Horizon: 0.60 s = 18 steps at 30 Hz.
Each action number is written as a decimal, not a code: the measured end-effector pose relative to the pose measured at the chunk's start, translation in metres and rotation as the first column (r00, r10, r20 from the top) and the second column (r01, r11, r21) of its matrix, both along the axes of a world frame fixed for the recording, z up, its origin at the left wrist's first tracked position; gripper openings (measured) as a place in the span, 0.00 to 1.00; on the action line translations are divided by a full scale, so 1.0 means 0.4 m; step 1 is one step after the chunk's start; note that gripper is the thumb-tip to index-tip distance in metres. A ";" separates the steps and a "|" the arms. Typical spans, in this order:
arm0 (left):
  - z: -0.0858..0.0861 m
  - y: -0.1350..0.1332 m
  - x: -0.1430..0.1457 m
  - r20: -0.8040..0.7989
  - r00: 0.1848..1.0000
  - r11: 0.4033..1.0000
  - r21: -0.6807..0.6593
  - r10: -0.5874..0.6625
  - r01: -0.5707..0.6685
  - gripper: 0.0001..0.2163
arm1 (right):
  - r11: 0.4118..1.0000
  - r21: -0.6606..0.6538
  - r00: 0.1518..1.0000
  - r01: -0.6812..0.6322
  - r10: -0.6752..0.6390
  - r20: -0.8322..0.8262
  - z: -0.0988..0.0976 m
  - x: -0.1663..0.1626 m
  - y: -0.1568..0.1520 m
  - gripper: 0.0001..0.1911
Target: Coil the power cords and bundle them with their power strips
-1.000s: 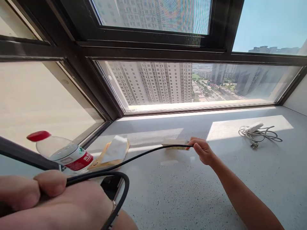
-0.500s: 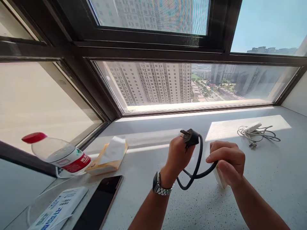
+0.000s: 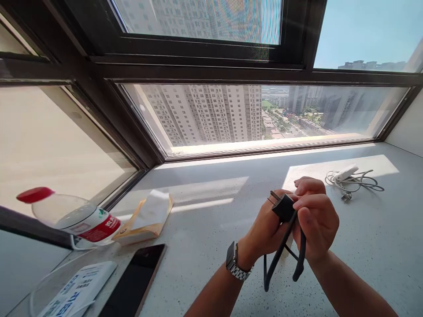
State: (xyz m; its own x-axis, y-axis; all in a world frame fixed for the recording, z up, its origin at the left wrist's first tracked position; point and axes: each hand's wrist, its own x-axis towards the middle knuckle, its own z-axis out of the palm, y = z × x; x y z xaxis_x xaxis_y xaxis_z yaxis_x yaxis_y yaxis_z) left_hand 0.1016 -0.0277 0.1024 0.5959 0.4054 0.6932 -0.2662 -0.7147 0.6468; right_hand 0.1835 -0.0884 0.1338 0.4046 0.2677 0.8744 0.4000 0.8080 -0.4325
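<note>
A: Hands, position?
B: Both raised over the bench, meeting near centre-right of the view. Left hand is closed around a black plug, prongs pointing toward 10 o'clock. A watch sits on that wrist.
A: Right hand?
B: Right hand is curled, fingers pinching the black cable just beside the plug. The cable hangs below both hands in loops, toward 6 o'clock. Something pale shows behind the loops; can't tell what, mostly hidden.
A: Surroundings?
B: At 2 o'clock from the hands, well apart, a white charger with coiled cord lies in a sun patch. At 9 o'clock, a tissue pack, then a water bottle with red cap on its side. At 8 o'clock, a dark phone lying flat, a white printed packet beside it. Window frame runs along the far edge at 12.
</note>
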 end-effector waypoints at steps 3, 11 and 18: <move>-0.008 -0.007 0.005 -0.048 0.996 0.994 -0.082 -0.078 0.074 0.11 | 0.993 -0.016 0.993 0.113 -0.112 0.041 0.009 0.006 -0.003 0.03; 0.008 -0.009 0.023 0.251 0.968 0.757 -0.636 0.017 0.152 0.17 | 0.967 -0.230 0.994 -0.106 0.095 -0.060 -0.019 0.053 0.058 0.26; 0.073 0.072 -0.030 0.514 0.796 0.595 -0.763 0.320 0.253 0.22 | 0.355 -0.735 0.688 -0.578 0.696 -0.206 -0.120 0.105 0.159 0.45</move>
State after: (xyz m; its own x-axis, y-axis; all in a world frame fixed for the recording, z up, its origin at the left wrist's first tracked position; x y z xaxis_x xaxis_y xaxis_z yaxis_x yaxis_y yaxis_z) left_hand 0.0897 0.0013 0.1317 0.1954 0.9430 0.2693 -0.7487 -0.0340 0.6621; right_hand 0.2255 -0.0246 0.0859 -0.2593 0.9226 0.2856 -0.0024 0.2951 -0.9555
